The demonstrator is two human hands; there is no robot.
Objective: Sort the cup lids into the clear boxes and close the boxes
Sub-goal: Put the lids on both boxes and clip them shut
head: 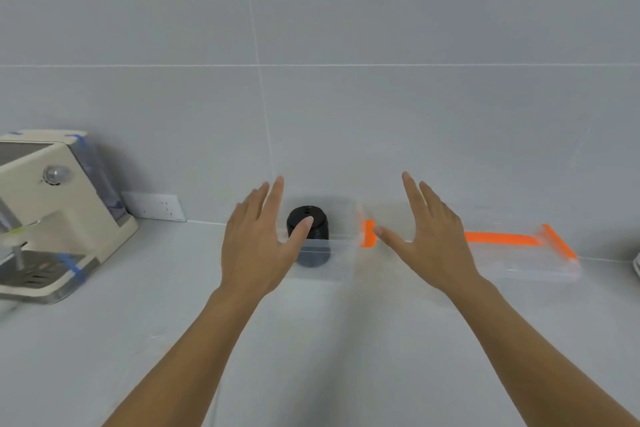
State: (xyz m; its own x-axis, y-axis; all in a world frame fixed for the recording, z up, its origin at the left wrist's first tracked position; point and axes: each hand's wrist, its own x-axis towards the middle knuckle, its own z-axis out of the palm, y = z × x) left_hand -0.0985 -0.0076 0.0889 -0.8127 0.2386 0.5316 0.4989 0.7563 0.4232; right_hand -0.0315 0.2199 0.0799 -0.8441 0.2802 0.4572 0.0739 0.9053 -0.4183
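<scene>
On the grey tabletop (329, 340), close to the tiled wall (346, 97), we see a clear box (341, 255) with a stack of black cup lids (307, 223) standing inside it. The stack looks like a short dark drum. The picture is blurry there, so we cannot count the lids.

We hold our left hand (258, 243) up in front of the left side of that box. Its fingers (275, 194) are straight and spread a little, and they hold nothing. The left thumb crosses in front of the black stack. We cannot tell if it touches the box.

We hold our right hand (427, 239) up just to the right of the box. Its fingers (414, 193) are also straight and apart, with nothing in them. The right thumb points toward an orange clip (367, 234) on the right end of the box.

Further right, a second clear box (540, 260) lies flat on the tabletop by the wall. It has orange strips along its back edge and right end. It is well apart from the first box, and our right hand is between them.

Far to the left stands a cream coffee machine (65, 219) with bits of blue tape on it. Just beside it, a white wall socket (154, 207) sits low on the wall.
</scene>
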